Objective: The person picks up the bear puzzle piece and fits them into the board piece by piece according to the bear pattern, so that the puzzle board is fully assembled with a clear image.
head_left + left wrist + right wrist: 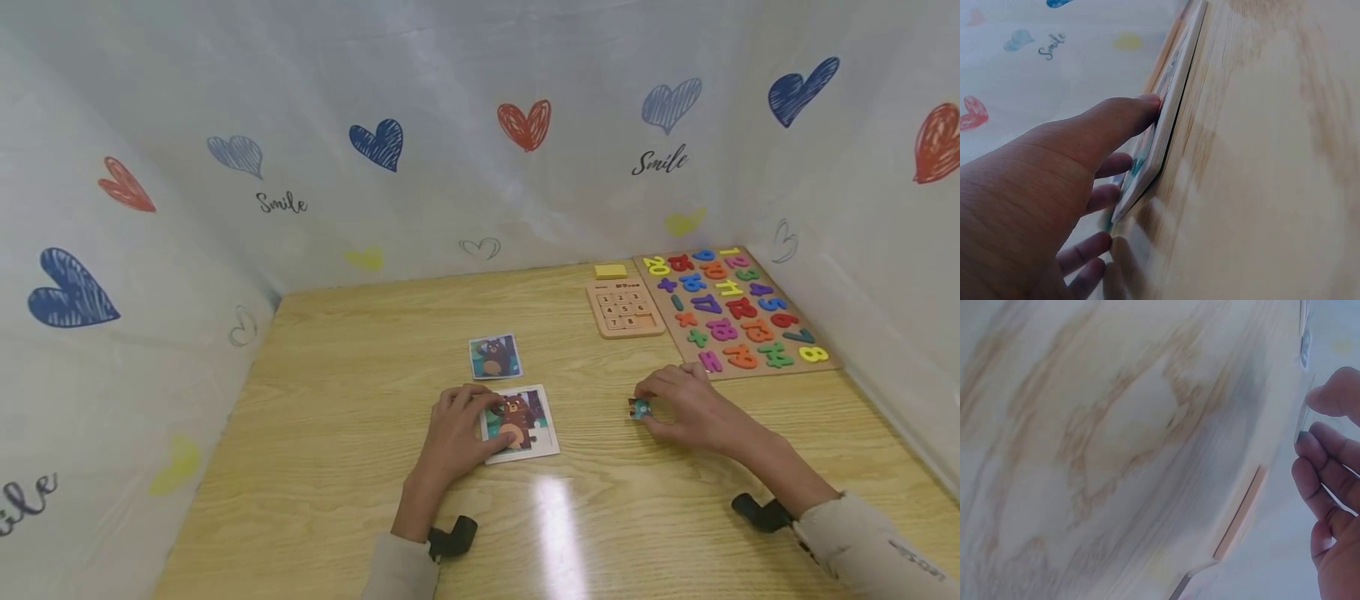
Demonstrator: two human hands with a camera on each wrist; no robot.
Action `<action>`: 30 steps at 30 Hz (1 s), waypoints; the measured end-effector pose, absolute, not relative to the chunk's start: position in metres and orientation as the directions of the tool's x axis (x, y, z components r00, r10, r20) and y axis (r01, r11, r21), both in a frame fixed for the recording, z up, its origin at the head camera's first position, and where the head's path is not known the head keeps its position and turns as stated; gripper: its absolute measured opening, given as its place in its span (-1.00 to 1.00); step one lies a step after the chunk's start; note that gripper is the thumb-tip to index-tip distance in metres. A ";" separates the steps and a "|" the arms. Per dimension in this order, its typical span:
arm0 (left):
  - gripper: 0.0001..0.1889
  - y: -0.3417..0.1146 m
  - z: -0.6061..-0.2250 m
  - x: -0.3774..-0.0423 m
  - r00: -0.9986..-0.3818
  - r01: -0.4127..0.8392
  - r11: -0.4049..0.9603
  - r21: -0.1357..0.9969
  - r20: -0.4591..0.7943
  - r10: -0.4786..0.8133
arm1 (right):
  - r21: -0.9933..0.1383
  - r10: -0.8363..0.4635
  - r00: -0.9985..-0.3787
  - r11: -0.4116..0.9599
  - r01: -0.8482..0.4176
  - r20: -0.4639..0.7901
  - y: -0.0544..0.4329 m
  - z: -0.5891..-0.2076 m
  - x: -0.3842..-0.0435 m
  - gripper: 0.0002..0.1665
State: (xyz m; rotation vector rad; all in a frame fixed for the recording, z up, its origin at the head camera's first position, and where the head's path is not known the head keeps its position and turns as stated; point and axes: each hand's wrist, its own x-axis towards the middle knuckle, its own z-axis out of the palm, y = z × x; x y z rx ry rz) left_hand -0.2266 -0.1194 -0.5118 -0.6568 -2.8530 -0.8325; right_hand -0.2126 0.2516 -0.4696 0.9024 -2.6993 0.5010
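Observation:
A small bear jigsaw puzzle (538, 408) in a white frame lies on the table, its lower right corner showing bare white base. My left hand (459, 429) rests over its left side, thumb pressing on the picture and fingers spread about the upper left edge. In the left wrist view the thumb (1129, 115) lies against the puzzle's face. Off to the right, my right hand (693, 408) pinches a teal and brown puzzle piece (639, 408) between thumb and fingertips, above the table. The right wrist view shows that piece (1302, 419) edge-on. Behind the puzzle lies a bear picture card (495, 357).
A wooden number slide puzzle (624, 308) and a yellow block (610, 272) lie at the back right. Next to them is a board of coloured numbers (738, 312), close to my right hand. A white curtain with hearts (450, 75) surrounds the wooden table (337, 375).

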 end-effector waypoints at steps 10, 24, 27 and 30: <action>-0.44 -0.119 -0.511 -0.227 -0.902 0.432 0.766 0.476 0.208 0.379 | -0.253 -0.555 -0.742 0.709 -0.659 0.376 0.246 -0.466 -0.213 -0.72; -0.43 -0.119 -0.511 -0.227 -0.906 0.422 0.768 0.482 0.196 0.375 | -0.250 -0.560 -0.744 0.711 -0.657 0.364 0.237 -0.463 -0.213 -0.72; -0.43 -0.119 -0.512 -0.227 -0.906 0.422 0.772 0.475 0.199 0.374 | -0.246 -0.562 -0.740 0.709 -0.661 0.371 0.236 -0.463 -0.213 -0.72; -0.43 -0.119 -0.512 -0.227 -0.905 0.424 0.774 0.471 0.200 0.375 | -0.243 -0.565 -0.735 0.705 -0.666 0.376 0.234 -0.463 -0.213 -0.72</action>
